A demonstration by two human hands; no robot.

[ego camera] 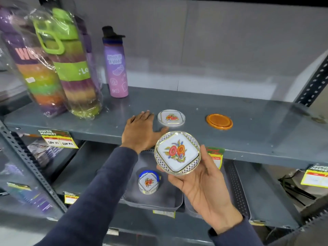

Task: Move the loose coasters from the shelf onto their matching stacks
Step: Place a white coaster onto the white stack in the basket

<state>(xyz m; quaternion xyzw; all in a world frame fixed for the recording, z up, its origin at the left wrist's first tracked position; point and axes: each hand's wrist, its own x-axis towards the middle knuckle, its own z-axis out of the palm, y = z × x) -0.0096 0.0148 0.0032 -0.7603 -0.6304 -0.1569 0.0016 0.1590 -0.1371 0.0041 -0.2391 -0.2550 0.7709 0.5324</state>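
Note:
My right hand holds a white floral coaster with a gold rim, face up, in front of the shelf edge. My left hand lies flat on the grey shelf, fingers apart, just left of a second white floral coaster. An orange round coaster lies alone further right on the same shelf. On the shelf below, a stack of matching floral coasters in a blue holder sits in a grey tray.
Wrapped striped bottles and a purple bottle stand at the shelf's left and back. Yellow price tags hang on the shelf edges. A perforated upright bounds the right side.

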